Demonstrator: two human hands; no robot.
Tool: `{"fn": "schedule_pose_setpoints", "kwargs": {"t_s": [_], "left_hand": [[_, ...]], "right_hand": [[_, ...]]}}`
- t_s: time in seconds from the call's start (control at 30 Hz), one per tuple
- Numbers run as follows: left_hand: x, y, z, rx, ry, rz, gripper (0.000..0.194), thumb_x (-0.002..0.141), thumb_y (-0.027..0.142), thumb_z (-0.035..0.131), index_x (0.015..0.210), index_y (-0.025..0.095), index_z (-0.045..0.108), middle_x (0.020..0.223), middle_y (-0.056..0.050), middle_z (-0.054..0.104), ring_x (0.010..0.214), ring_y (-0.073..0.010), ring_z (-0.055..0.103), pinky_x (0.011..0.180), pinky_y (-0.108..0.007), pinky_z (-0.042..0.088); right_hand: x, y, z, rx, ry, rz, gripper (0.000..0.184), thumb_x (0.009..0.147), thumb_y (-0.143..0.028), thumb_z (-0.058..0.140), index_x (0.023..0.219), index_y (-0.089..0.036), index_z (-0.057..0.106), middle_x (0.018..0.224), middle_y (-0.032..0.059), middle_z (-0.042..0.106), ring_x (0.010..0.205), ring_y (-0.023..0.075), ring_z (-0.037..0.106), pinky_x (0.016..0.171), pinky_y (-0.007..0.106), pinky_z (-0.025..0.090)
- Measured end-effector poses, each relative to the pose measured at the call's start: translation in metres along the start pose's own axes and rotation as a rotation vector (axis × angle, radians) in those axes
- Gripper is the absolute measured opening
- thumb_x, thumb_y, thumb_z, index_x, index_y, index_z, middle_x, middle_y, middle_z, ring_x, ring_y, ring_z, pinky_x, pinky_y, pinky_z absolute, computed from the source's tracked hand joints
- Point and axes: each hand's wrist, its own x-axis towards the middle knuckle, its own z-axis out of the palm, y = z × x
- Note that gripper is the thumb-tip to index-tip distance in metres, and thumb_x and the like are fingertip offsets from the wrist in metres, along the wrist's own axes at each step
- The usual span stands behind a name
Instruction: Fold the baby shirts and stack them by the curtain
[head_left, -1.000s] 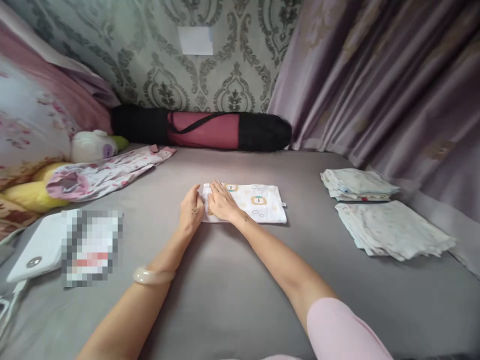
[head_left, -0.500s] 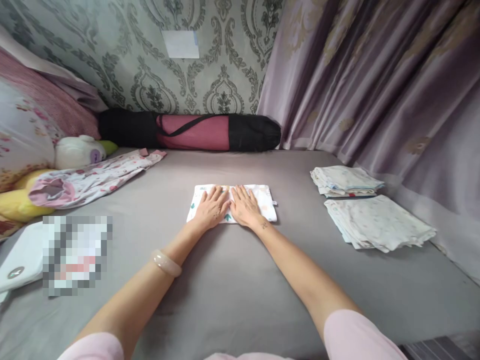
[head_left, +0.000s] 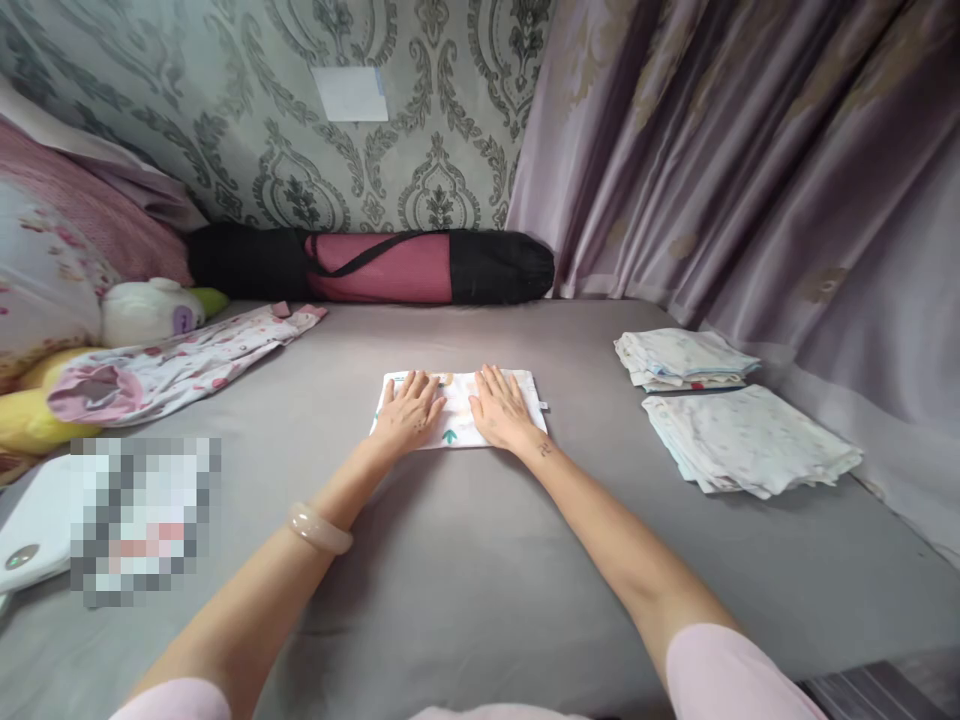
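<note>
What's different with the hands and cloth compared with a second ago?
The left hand moved from the left edge of the folded cloth onto its top; the right hand moved rightward across it. Both now lie flat, apart. The rear stack, front stack and long bag stayed put.

The folded cloth [head_left: 459,412] was white, with a green leaf-like print on its near side. The sheet [head_left: 480,570] was plain grey. At right, the nearer cloth stack [head_left: 754,440] was off-white with faint prints. At left, the garment [head_left: 202,358] showed pinkish-red motifs on white. The far bag [head_left: 379,275] was black with a dark pink middle. The far wallpaper [head_left: 240,150] was grey-green with darker scrollwork; the right curtain [head_left: 660,180], mauve with tan blossoms.
</note>
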Motion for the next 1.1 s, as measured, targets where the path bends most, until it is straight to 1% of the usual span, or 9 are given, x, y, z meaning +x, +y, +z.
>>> {"fn": "schedule_pose_setpoints", "kwargs": {"t_s": [0.1, 0.33, 0.43, 0.53, 0.63, 0.73, 0.87, 0.97, 1.1], "left_hand": [[0.002, -0.006, 0.007, 0.004, 0.057, -0.051, 0.058, 0.100, 0.040, 0.028, 0.149, 0.009, 0.038, 0.157, -0.020, 0.035, 0.149, -0.0329, 0.024, 0.119, -0.057, 0.015], [0.005, -0.010, 0.010, -0.021, -0.056, -0.100, 0.061, 0.099, 0.044, 0.029, 0.150, 0.010, 0.034, 0.158, -0.021, 0.031, 0.148, -0.0334, 0.025, 0.117, -0.055, 0.021], [0.009, -0.013, 0.004, -0.027, -0.015, -0.074, 0.052, 0.099, 0.042, 0.030, 0.143, 0.016, 0.042, 0.150, -0.019, 0.044, 0.141, -0.0317, 0.038, 0.115, -0.058, 0.023], [0.021, -0.024, 0.000, -0.038, -0.002, -0.061, 0.038, 0.098, 0.031, 0.032, 0.128, 0.021, 0.054, 0.137, -0.016, 0.057, 0.132, -0.0293, 0.047, 0.113, -0.059, 0.024], [0.038, -0.041, 0.000, -0.065, -0.049, -0.068, 0.035, 0.094, 0.021, 0.035, 0.120, 0.022, 0.059, 0.132, -0.015, 0.060, 0.130, -0.0284, 0.049, 0.113, -0.061, 0.023], [0.053, -0.055, -0.004, -0.062, -0.124, -0.057, 0.037, 0.089, 0.016, 0.039, 0.117, 0.023, 0.062, 0.129, -0.014, 0.062, 0.126, -0.0269, 0.054, 0.115, -0.062, 0.019], [0.065, -0.060, -0.018, -0.070, -0.211, -0.063, 0.036, 0.083, 0.019, 0.046, 0.111, 0.024, 0.067, 0.121, -0.010, 0.068, 0.121, -0.0252, 0.057, 0.113, -0.052, 0.027], [0.070, -0.060, -0.031, -0.094, -0.258, -0.050, 0.033, 0.078, 0.024, 0.052, 0.105, 0.023, 0.070, 0.112, -0.009, 0.073, 0.108, -0.0251, 0.062, 0.104, -0.044, 0.038], [0.068, -0.060, -0.047, -0.130, -0.324, -0.001, 0.030, 0.070, 0.030, 0.057, 0.094, 0.022, 0.073, 0.095, -0.004, 0.076, 0.092, -0.0235, 0.065, 0.092, -0.036, 0.044]], "right_hand": [[-0.002, 0.011, 0.003, -0.030, 0.032, 0.039, 0.062, 0.101, -0.035, 0.024, 0.154, -0.002, 0.028, 0.163, 0.0142, 0.019, 0.152, 0.0249, 0.011, 0.122, 0.044, 0.003], [-0.003, 0.017, 0.012, -0.041, 0.039, 0.086, 0.062, 0.101, -0.035, 0.024, 0.154, -0.003, 0.027, 0.162, 0.0146, 0.024, 0.150, 0.0249, 0.017, 0.122, 0.043, 0.006], [0.000, 0.019, 0.004, -0.023, -0.002, 0.081, 0.061, 0.101, -0.035, 0.028, 0.153, -0.004, 0.030, 0.161, 0.0156, 0.027, 0.149, 0.0263, 0.020, 0.121, 0.045, 0.010], [0.007, 0.027, -0.009, -0.023, -0.009, 0.047, 0.052, 0.100, -0.031, 0.031, 0.147, -0.010, 0.041, 0.155, 0.0155, 0.040, 0.144, 0.0269, 0.030, 0.119, 0.047, 0.014], [0.017, 0.040, -0.021, -0.067, -0.004, 0.056, 0.045, 0.100, -0.023, 0.029, 0.138, -0.012, 0.050, 0.145, 0.0159, 0.050, 0.139, 0.0270, 0.037, 0.117, 0.049, 0.017], [0.025, 0.052, -0.030, -0.115, -0.090, 0.041, 0.041, 0.099, -0.019, 0.031, 0.131, -0.012, 0.056, 0.136, 0.0171, 0.057, 0.130, 0.0270, 0.047, 0.110, 0.044, 0.028], [0.033, 0.060, -0.041, -0.182, -0.133, 0.002, 0.039, 0.094, -0.015, 0.038, 0.125, -0.014, 0.063, 0.126, 0.0159, 0.061, 0.121, 0.0261, 0.054, 0.104, 0.037, 0.034], [0.038, 0.058, -0.051, -0.192, -0.159, 0.021, 0.038, 0.089, -0.015, 0.046, 0.120, -0.017, 0.067, 0.125, 0.0144, 0.063, 0.119, 0.0269, 0.055, 0.101, 0.035, 0.036], [0.038, 0.058, -0.064, -0.162, -0.177, 0.008, 0.033, 0.081, -0.015, 0.055, 0.108, -0.021, 0.073, 0.122, 0.0117, 0.066, 0.115, 0.0250, 0.057, 0.093, 0.029, 0.041]]}}
